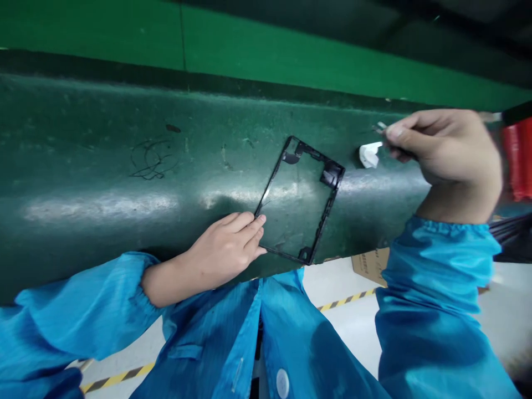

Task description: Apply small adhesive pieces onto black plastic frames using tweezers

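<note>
A thin black rectangular frame [330, 208] lies tilted on the green work surface [216, 144], its middle open. At its left lower corner my left hand [226, 249] rests with the fingers closed together on the frame's edge. My right hand [453, 147] is raised at the right, thumb and fingers pinched on a small thin piece [381, 127] that is blurred, too small to name. Just below and left of those fingertips sits a small white object [369, 155] on the surface.
A loose tangle of dark thread [153, 160] lies at the left of the surface. Something red [517, 158] stands at the far right, with dark cables beneath it. A cardboard box [372, 266] is on the floor past the near edge.
</note>
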A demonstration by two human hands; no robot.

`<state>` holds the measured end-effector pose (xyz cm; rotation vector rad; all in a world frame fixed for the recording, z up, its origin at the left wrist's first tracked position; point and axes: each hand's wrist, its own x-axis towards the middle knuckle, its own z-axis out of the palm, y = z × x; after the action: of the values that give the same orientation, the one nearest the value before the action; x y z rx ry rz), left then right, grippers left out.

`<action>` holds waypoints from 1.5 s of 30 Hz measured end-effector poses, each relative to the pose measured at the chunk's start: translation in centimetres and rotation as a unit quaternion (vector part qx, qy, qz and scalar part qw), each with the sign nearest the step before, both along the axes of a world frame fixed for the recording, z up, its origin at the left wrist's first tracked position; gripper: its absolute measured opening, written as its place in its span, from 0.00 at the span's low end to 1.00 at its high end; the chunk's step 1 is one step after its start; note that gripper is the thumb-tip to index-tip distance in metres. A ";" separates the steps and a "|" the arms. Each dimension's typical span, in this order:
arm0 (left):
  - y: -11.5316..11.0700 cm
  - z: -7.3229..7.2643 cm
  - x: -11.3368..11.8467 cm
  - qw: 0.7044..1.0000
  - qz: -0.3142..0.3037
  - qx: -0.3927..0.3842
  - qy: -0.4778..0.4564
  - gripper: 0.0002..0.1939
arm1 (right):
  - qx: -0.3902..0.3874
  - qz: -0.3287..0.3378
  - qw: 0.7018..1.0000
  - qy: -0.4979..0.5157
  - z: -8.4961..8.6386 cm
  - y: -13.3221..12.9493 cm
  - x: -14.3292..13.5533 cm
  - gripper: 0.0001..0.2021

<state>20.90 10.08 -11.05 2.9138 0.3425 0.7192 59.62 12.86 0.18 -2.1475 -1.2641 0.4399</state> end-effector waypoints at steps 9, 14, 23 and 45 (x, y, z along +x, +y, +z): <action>-0.1 -0.2 0.1 1.000 -0.010 -0.003 -0.011 0.15 | -0.201 0.165 0.965 0.022 6.8 -0.3 2.4 0.11; -0.1 -0.2 0.0 1.000 -0.012 -0.005 -0.015 0.16 | -0.275 0.183 0.942 -0.052 9.9 0.9 4.6 0.13; -0.2 -0.3 0.1 1.000 -0.001 0.006 -0.006 0.15 | -0.109 0.388 0.910 -0.096 8.6 -0.8 0.4 0.14; -0.3 0.0 0.1 0.999 0.017 0.017 0.026 0.16 | 0.153 0.388 0.894 -0.165 -9.6 -7.2 -14.4 0.07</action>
<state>21.00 9.74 -11.04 2.9704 0.3885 0.6609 45.20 5.67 -9.44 -1.4155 -2.2192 0.1595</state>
